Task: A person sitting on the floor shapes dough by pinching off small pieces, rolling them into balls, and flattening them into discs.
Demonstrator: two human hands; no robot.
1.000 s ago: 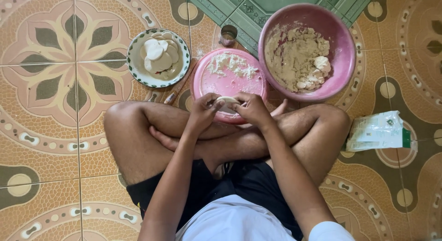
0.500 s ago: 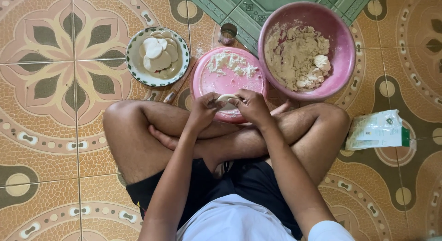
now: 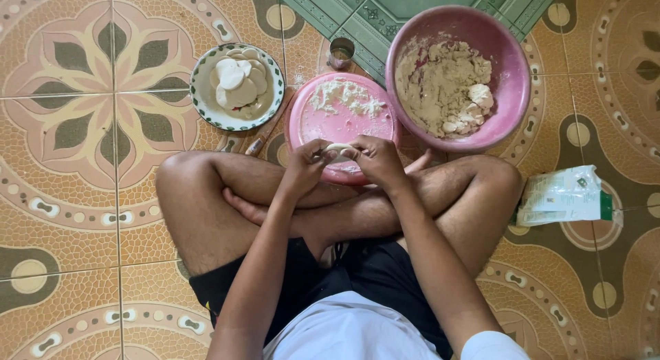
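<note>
I sit cross-legged on a patterned tile floor. My left hand (image 3: 304, 169) and my right hand (image 3: 377, 160) meet over the near rim of a pink plate (image 3: 309, 123) dusted with flour. Both pinch a small pale piece of dough (image 3: 339, 150) between their fingertips. Beyond the plate to the right stands a large pink bowl (image 3: 505, 68) holding brownish filling and some white dough lumps. At the left sits a patterned plate (image 3: 199, 99) with several flat white dough pieces.
A small metal cup (image 3: 340, 52) stands behind the pink plate. A thin stick-like tool (image 3: 265, 136) lies between the two plates. A white and green bag (image 3: 564, 195) lies by my right knee. A green mat (image 3: 385, 9) covers the floor at the top.
Both hands stay at the plate's near rim; the fingers shift slightly on the dough piece. Nothing else has moved.
</note>
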